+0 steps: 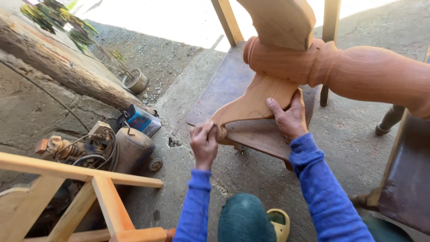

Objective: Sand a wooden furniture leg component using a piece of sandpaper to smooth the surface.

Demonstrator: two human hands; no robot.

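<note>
Clamped around a small tool or pad, too hidden in the fist to name, the left hand presses at the tip of the curved wooden foot near the middle of the frame, while the right hand lies with its grip spread flat against the foot's right edge. That foot joins a turned wooden column reaching toward the upper right, and both rest over a dark wooden surface on the concrete floor. At lower left sit a pale timber frame and an old motor.
</note>
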